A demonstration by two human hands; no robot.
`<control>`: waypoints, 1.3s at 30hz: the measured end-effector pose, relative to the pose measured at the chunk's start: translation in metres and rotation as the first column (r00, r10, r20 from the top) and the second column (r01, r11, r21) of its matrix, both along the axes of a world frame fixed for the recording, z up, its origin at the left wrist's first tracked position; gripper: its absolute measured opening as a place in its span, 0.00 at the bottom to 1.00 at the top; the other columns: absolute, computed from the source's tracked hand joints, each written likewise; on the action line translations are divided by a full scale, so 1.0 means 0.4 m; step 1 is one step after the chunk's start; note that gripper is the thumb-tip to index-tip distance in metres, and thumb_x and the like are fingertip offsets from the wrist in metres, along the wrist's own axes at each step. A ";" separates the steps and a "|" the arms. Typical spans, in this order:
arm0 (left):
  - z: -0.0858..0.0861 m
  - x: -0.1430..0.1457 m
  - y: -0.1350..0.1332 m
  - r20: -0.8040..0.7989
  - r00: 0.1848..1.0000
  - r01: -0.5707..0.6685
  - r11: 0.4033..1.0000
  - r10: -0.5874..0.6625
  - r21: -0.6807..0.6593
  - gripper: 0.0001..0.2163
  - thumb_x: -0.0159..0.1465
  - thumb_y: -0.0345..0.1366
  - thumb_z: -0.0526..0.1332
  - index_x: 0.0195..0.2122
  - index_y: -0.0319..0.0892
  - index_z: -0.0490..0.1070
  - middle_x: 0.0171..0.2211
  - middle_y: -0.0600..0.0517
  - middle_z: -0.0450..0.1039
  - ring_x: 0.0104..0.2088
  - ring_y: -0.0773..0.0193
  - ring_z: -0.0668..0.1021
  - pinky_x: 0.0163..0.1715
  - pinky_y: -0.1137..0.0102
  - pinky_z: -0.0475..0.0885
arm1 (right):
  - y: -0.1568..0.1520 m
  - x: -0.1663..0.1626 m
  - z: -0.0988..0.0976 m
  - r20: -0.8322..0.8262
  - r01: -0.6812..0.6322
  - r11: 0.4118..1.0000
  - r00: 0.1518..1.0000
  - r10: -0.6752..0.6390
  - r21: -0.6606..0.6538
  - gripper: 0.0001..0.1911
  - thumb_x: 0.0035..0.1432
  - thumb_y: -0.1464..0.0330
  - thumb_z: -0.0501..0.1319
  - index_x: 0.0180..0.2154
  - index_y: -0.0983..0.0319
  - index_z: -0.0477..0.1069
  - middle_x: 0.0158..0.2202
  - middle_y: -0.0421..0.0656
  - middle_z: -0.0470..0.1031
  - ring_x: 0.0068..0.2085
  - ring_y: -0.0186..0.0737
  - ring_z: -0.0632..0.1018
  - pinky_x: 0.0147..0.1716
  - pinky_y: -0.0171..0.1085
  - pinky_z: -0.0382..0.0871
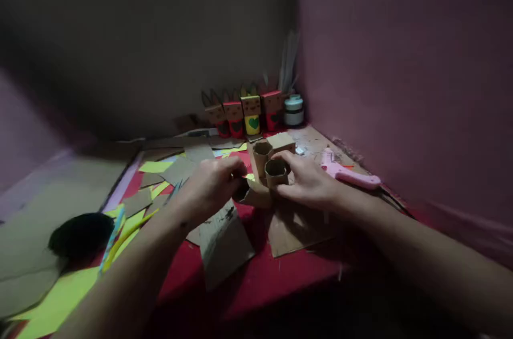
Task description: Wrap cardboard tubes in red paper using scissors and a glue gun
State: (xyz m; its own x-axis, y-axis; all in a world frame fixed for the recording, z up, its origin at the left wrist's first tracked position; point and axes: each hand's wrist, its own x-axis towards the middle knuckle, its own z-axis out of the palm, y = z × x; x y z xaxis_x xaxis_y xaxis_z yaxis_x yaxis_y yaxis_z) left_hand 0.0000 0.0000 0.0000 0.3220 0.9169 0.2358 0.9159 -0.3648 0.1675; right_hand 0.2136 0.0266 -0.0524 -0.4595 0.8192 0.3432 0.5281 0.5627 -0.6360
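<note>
My left hand (pixel 214 184) is closed on a short cardboard tube (pixel 256 195) that lies tilted on its side, its dark opening toward my fingers. With thumb and fingers curled around it, my right hand (pixel 306 179) grips an upright cardboard tube (pixel 276 172). Just behind that one stands another cardboard tube (pixel 262 156), close to a small cardboard box (pixel 281 141). Beneath my right hand lies a flat cardboard piece (pixel 296 229), and a second cardboard piece (pixel 224 245) is on the red surface below my left hand.
A pink glue gun (pixel 348 171) lies at the right by the wall. Several box-headed cardboard figures (pixel 252 115) and a jar (pixel 294 110) stand at the back. Yellow paper (pixel 60 301), cardboard scraps and a dark round object (pixel 82 235) are at the left.
</note>
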 end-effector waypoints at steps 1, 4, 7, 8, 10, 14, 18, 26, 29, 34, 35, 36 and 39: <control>0.005 0.011 0.007 -0.009 1.000 0.005 1.000 -0.005 -0.011 0.09 0.54 0.25 0.58 0.30 0.43 0.76 0.24 0.56 0.75 0.25 0.67 0.73 0.26 0.73 0.62 | 0.000 0.010 0.006 -0.011 0.008 1.000 1.000 -0.008 0.017 0.21 0.47 0.72 0.60 0.46 0.63 0.69 0.42 0.46 0.75 0.41 0.46 0.75 0.39 0.42 0.68; 0.015 0.043 0.026 -0.016 1.000 0.006 0.999 -0.006 -0.033 0.08 0.53 0.24 0.59 0.25 0.44 0.74 0.22 0.56 0.73 0.24 0.67 0.72 0.24 0.73 0.61 | 0.002 0.035 0.015 -0.029 0.023 0.999 0.999 -0.022 0.029 0.20 0.47 0.73 0.59 0.45 0.62 0.69 0.41 0.45 0.75 0.40 0.44 0.75 0.38 0.41 0.68; 0.017 0.071 0.037 0.005 1.000 -0.011 0.999 0.012 -0.042 0.07 0.54 0.25 0.59 0.26 0.44 0.74 0.22 0.56 0.72 0.23 0.66 0.72 0.24 0.72 0.61 | 0.006 0.048 0.004 -0.021 0.023 1.000 1.000 -0.023 -0.019 0.23 0.47 0.75 0.59 0.48 0.61 0.67 0.41 0.46 0.75 0.39 0.45 0.76 0.36 0.40 0.68; 0.017 0.077 0.039 0.016 1.000 -0.025 0.999 0.026 -0.042 0.07 0.55 0.26 0.59 0.28 0.43 0.75 0.21 0.55 0.72 0.23 0.66 0.73 0.24 0.72 0.61 | 0.008 0.049 -0.002 -0.030 0.016 0.999 0.999 -0.017 -0.034 0.24 0.47 0.75 0.59 0.49 0.61 0.67 0.42 0.46 0.75 0.40 0.45 0.76 0.36 0.40 0.69; 0.015 0.083 0.038 0.045 0.998 -0.050 0.997 0.052 -0.056 0.05 0.58 0.29 0.59 0.31 0.43 0.75 0.22 0.55 0.73 0.22 0.65 0.74 0.23 0.72 0.63 | 0.011 0.049 -0.013 -0.060 0.000 0.998 0.998 -0.004 -0.062 0.27 0.46 0.75 0.60 0.51 0.61 0.65 0.44 0.47 0.75 0.41 0.45 0.77 0.36 0.41 0.70; 0.006 0.076 0.031 0.308 0.946 -0.015 0.964 0.100 -0.267 0.09 0.64 0.40 0.58 0.34 0.41 0.72 0.21 0.54 0.74 0.18 0.64 0.76 0.19 0.72 0.67 | 0.014 0.041 -0.022 -0.075 -0.016 0.995 0.997 0.009 -0.094 0.29 0.46 0.75 0.61 0.52 0.60 0.63 0.43 0.46 0.76 0.39 0.45 0.77 0.34 0.41 0.71; -0.010 0.056 0.025 0.512 0.854 0.082 0.945 0.098 -0.317 0.13 0.64 0.47 0.57 0.36 0.41 0.71 0.21 0.54 0.73 0.17 0.63 0.76 0.19 0.70 0.69 | 0.013 0.034 -0.025 -0.061 -0.001 0.994 0.998 -0.006 -0.108 0.30 0.47 0.74 0.62 0.54 0.59 0.62 0.44 0.47 0.76 0.40 0.47 0.77 0.35 0.42 0.72; -0.088 0.047 0.018 0.564 0.823 0.219 0.950 -0.059 -0.222 0.26 0.55 0.43 0.69 0.52 0.45 0.61 0.44 0.46 0.76 0.44 0.53 0.79 0.42 0.59 0.74 | 0.013 0.031 -0.043 -0.071 0.048 0.994 0.996 -0.055 -0.095 0.34 0.48 0.71 0.64 0.57 0.63 0.59 0.45 0.50 0.76 0.42 0.50 0.78 0.40 0.45 0.72; -0.123 0.074 0.012 0.557 0.828 0.025 0.989 0.063 -0.149 0.25 0.54 0.43 0.68 0.48 0.44 0.59 0.42 0.46 0.75 0.44 0.50 0.78 0.43 0.57 0.71 | 0.013 0.028 -0.050 -0.069 0.052 0.995 0.996 -0.058 -0.082 0.34 0.49 0.70 0.64 0.57 0.63 0.58 0.45 0.49 0.76 0.42 0.50 0.78 0.40 0.45 0.72; -0.152 0.103 0.008 0.519 0.820 -0.191 0.970 0.242 -0.150 0.18 0.55 0.40 0.65 0.42 0.44 0.59 0.37 0.47 0.74 0.38 0.49 0.77 0.37 0.57 0.70 | 0.014 0.026 -0.062 -0.074 0.047 0.999 0.996 -0.048 -0.017 0.33 0.48 0.72 0.63 0.57 0.62 0.59 0.46 0.49 0.75 0.44 0.49 0.78 0.42 0.45 0.72; -0.155 0.103 0.010 0.530 0.812 -0.192 0.970 0.243 -0.150 0.18 0.55 0.39 0.65 0.42 0.44 0.59 0.37 0.47 0.73 0.38 0.50 0.77 0.37 0.57 0.70 | 0.014 0.026 -0.064 -0.075 0.043 0.999 0.996 -0.043 -0.003 0.33 0.48 0.72 0.63 0.56 0.62 0.59 0.47 0.50 0.75 0.45 0.50 0.77 0.42 0.45 0.72; -0.158 0.101 0.012 0.543 0.805 -0.187 0.971 0.240 -0.151 0.18 0.54 0.39 0.65 0.42 0.44 0.59 0.37 0.47 0.73 0.37 0.50 0.77 0.37 0.57 0.70 | 0.014 0.027 -0.064 -0.074 0.040 0.999 0.996 -0.039 0.010 0.32 0.48 0.72 0.62 0.56 0.62 0.59 0.47 0.50 0.75 0.45 0.50 0.77 0.43 0.45 0.72; -0.163 0.091 0.022 0.586 0.780 -0.131 0.974 0.218 -0.187 0.17 0.53 0.40 0.65 0.40 0.44 0.60 0.37 0.47 0.74 0.37 0.52 0.77 0.36 0.59 0.71 | 0.010 0.027 -0.063 -0.066 0.037 0.999 0.997 -0.034 0.031 0.32 0.49 0.72 0.62 0.57 0.63 0.59 0.48 0.50 0.74 0.47 0.51 0.77 0.44 0.46 0.71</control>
